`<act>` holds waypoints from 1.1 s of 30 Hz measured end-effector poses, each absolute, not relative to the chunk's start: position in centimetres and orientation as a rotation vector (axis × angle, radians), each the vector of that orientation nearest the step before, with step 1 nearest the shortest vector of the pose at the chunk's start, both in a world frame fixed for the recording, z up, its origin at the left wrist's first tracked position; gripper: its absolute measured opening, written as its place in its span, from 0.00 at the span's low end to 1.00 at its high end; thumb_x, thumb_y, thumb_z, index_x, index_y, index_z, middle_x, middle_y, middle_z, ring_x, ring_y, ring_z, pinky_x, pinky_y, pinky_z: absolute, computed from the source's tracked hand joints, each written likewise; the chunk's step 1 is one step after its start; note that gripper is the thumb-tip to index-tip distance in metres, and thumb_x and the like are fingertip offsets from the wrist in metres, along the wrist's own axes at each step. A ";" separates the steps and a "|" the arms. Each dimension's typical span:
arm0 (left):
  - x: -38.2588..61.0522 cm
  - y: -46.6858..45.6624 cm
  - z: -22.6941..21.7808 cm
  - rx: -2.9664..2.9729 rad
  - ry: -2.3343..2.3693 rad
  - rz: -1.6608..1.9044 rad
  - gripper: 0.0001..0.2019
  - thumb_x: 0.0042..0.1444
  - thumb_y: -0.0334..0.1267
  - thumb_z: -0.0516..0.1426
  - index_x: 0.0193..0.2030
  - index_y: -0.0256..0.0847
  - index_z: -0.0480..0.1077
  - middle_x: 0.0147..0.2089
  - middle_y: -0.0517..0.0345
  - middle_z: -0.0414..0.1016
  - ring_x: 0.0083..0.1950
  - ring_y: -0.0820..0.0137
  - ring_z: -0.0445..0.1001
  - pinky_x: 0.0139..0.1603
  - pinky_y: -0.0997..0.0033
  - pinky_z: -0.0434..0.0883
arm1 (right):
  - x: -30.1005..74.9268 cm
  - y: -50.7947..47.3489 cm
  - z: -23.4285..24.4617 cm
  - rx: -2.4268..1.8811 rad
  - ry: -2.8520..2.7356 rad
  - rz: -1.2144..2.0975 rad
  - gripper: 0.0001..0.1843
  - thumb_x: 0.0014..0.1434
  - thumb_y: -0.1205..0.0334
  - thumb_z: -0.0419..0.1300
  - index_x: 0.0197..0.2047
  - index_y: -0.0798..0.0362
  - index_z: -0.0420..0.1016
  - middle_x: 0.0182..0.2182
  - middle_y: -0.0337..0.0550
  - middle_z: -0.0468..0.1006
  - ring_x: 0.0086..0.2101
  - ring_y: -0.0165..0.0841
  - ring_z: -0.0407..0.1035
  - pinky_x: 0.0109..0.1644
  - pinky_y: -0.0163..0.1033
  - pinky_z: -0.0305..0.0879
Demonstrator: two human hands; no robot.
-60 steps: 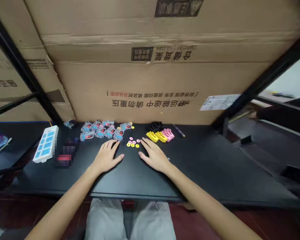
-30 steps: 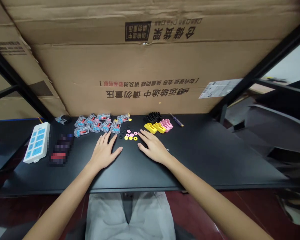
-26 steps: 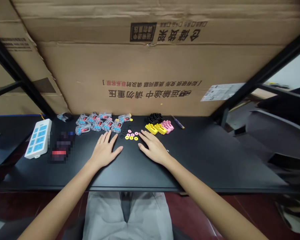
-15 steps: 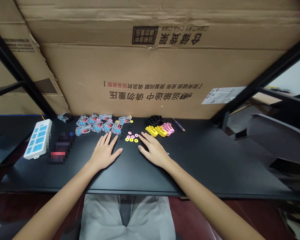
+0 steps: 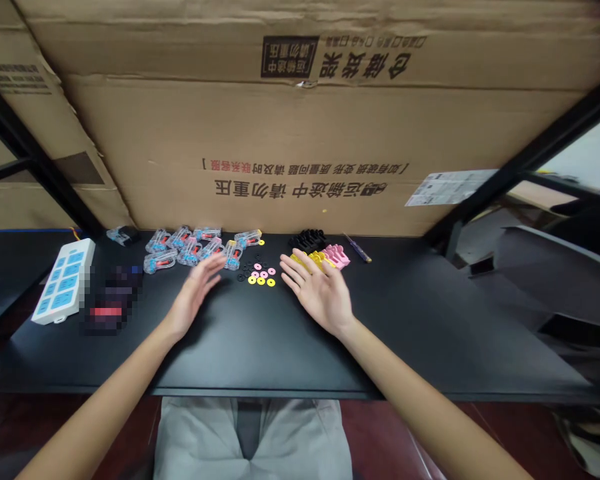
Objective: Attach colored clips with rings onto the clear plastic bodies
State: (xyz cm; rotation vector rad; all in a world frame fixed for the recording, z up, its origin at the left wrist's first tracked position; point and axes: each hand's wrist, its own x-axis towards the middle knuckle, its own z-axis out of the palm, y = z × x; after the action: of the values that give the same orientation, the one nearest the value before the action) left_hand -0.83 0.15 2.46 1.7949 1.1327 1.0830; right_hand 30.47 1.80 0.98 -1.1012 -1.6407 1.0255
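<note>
My left hand is raised off the black table, turned on edge with fingers stretched out, holding nothing. My right hand is turned palm up, fingers spread, empty. Between the hands lie small yellow, pink and black washers. Behind my left hand sit several clear plastic parts with blue and red insides. Behind my right hand are yellow clips, pink clips and black clips.
A big cardboard box stands along the table's back edge. A white power strip lies at the left, beside a blurred dark object. A small screwdriver rests at the back right. Black frame bars rise on both sides.
Both hands lay flat, palms down on the table; now they are lifted, the left turned on edge and the right turned palm up. The camera view shifted slightly.
</note>
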 end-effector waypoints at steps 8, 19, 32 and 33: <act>-1.2 1.6 2.4 1.300 0.985 1.244 0.51 0.63 0.74 0.18 0.87 0.55 0.37 0.85 0.54 0.51 0.81 0.54 0.62 0.73 0.41 0.73 | 31.2 2.4 0.7 -0.944 -1.575 1.185 0.50 0.73 0.34 0.24 0.86 0.57 0.34 0.79 0.61 0.58 0.75 0.50 0.60 0.74 0.65 0.64; -1.5 0.8 2.2 1.803 1.222 1.086 0.34 0.72 0.63 0.52 0.77 0.49 0.66 0.80 0.47 0.65 0.79 0.49 0.66 0.77 0.41 0.66 | 31.2 1.8 0.1 -1.158 -1.733 0.797 0.40 0.76 0.37 0.46 0.82 0.48 0.55 0.73 0.56 0.72 0.72 0.50 0.66 0.76 0.62 0.63; -1.1 -0.8 0.2 2.604 1.470 0.574 0.25 0.76 0.50 0.52 0.74 0.48 0.69 0.80 0.48 0.64 0.79 0.52 0.64 0.80 0.41 0.61 | 30.2 1.2 -1.5 -1.439 -2.337 0.243 0.35 0.76 0.47 0.52 0.79 0.53 0.64 0.78 0.55 0.61 0.77 0.53 0.56 0.79 0.64 0.56; -0.8 -0.9 0.4 2.607 1.485 0.591 0.24 0.76 0.49 0.52 0.73 0.48 0.70 0.79 0.48 0.65 0.78 0.51 0.64 0.78 0.42 0.64 | 30.2 1.2 -1.6 -1.439 -2.331 0.240 0.35 0.76 0.47 0.53 0.79 0.52 0.64 0.78 0.55 0.61 0.77 0.53 0.56 0.79 0.64 0.56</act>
State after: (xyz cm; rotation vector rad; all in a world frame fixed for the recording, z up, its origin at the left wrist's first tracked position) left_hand -0.84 -0.86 0.40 2.6075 1.4845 0.5909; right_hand 30.24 1.20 -1.58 -1.4390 -2.3305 0.2398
